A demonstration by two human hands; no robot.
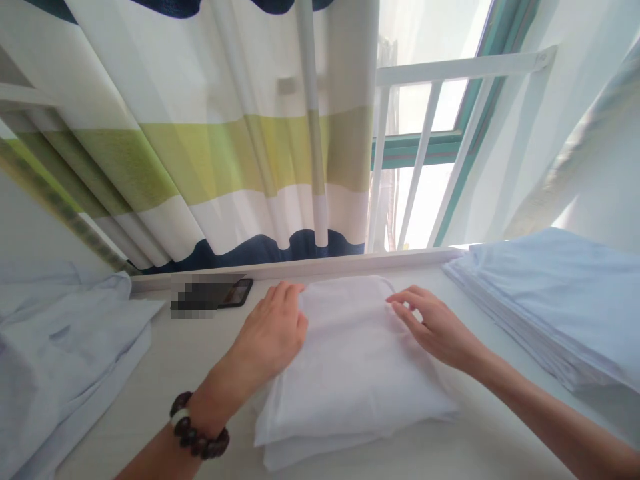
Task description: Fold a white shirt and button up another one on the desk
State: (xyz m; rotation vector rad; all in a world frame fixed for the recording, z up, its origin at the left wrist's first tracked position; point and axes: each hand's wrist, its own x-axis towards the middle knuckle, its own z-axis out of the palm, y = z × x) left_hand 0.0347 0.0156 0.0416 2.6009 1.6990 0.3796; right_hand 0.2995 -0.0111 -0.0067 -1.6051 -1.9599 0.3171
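A folded white cloth lies flat before me, its layers showing at the near edge. I cannot tell whether it is a garment. My left hand is at its far left edge, fingers curled over the side and thumb against the cloth. On the opposite edge, my right hand has thumb and forefinger pinched together at the fabric, the other fingers bent. A dark beaded bracelet circles my left wrist.
Rumpled white cloths are heaped at left, and a neat stack of pale folded cloths sits at right. A dark phone, partly pixelated, lies by the back ledge. Beyond are a striped curtain and white rails.
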